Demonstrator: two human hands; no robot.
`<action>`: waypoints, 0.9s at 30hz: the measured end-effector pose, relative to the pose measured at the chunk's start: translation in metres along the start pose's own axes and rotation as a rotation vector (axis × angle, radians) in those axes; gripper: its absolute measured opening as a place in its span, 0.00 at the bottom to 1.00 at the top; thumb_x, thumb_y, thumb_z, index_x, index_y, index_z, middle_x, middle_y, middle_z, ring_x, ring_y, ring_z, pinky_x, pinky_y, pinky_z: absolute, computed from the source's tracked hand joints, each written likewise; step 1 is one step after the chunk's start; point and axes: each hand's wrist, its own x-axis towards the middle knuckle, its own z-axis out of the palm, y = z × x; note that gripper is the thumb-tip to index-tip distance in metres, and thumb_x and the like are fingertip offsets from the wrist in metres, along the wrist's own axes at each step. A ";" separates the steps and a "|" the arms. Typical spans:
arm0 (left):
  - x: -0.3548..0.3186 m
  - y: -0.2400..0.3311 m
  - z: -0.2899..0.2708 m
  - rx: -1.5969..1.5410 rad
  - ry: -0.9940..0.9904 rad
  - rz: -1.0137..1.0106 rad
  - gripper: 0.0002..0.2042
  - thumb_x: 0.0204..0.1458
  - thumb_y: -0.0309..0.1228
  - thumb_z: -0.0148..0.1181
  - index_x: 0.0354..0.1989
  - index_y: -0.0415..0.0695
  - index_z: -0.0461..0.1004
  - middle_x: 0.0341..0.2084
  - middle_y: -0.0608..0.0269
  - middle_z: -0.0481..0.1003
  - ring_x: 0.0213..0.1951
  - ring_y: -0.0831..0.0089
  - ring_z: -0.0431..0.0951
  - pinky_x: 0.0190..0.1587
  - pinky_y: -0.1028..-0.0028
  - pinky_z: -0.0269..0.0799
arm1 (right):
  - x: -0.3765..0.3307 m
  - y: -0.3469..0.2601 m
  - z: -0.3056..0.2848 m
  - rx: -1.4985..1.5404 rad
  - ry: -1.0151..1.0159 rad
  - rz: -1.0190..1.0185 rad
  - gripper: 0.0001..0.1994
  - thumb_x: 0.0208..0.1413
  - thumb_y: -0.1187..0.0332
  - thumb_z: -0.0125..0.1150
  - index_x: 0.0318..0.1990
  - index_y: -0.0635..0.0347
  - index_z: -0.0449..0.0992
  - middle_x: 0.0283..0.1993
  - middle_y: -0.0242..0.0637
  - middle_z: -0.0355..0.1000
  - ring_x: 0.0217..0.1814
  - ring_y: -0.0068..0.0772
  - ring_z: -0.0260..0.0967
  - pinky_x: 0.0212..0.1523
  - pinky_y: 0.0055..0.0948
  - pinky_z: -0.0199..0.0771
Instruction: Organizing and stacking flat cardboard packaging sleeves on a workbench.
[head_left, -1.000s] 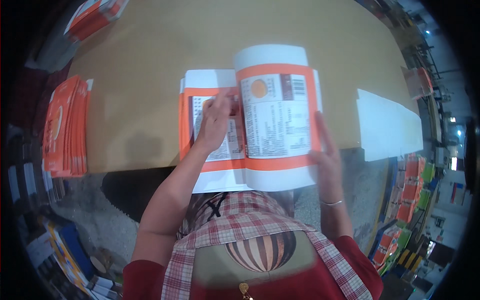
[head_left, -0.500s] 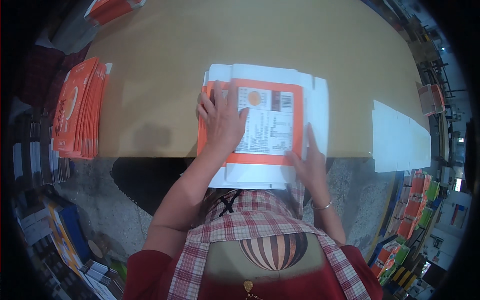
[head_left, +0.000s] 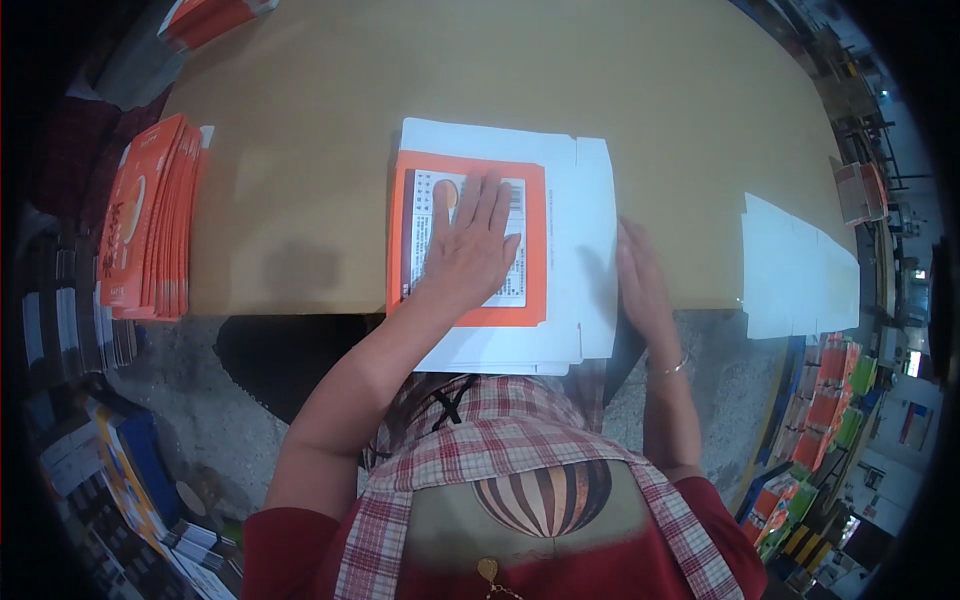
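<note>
My left hand (head_left: 468, 255) lies flat with stretched fingers on an orange flat carton (head_left: 536, 270) that bears a white printed panel. Under the orange face a larger white card sheet (head_left: 585, 250) shows along the top, right and bottom; whether the two are one piece I cannot tell. At the sheet's right edge stands my right hand (head_left: 640, 275), turned on its side, fingers straight and close to or touching the edge. The lower end of the sheet juts past the table's near edge, toward my apron.
On the left of the brown table (head_left: 680, 110) leans a stack of orange cartons (head_left: 150, 220). More orange packaging (head_left: 210, 22) sits at the far left corner. White flat sheets (head_left: 795, 270) lie at the right edge. Colourful stacked packages (head_left: 825, 400) stand below on the right.
The orange face sits further left, with more white bare on its right. My left hand has slid right over the printed panel. My right hand has moved off the sheet to its right edge.
</note>
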 end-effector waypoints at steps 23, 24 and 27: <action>0.007 0.010 -0.006 -0.054 -0.029 0.063 0.37 0.53 0.51 0.60 0.69 0.49 0.58 0.70 0.68 0.55 0.69 0.41 0.45 0.63 0.29 0.28 | -0.024 0.177 -0.113 -0.726 0.623 0.428 0.25 0.65 0.54 0.48 0.63 0.62 0.67 0.65 0.56 0.63 0.70 0.57 0.55 0.70 0.53 0.48; 0.008 0.011 -0.005 -0.040 -0.038 0.077 0.37 0.53 0.51 0.60 0.69 0.49 0.58 0.71 0.68 0.55 0.70 0.42 0.44 0.64 0.30 0.28 | -0.038 0.214 -0.130 -0.908 0.620 0.666 0.28 0.65 0.51 0.46 0.65 0.61 0.65 0.67 0.55 0.61 0.70 0.58 0.55 0.69 0.52 0.51; 0.010 0.011 -0.002 0.001 -0.056 0.055 0.37 0.53 0.51 0.60 0.70 0.49 0.57 0.71 0.68 0.53 0.71 0.42 0.42 0.65 0.32 0.27 | -0.041 0.230 -0.125 -0.410 0.156 0.675 0.45 0.53 0.31 0.50 0.70 0.56 0.57 0.72 0.55 0.52 0.75 0.58 0.46 0.71 0.50 0.48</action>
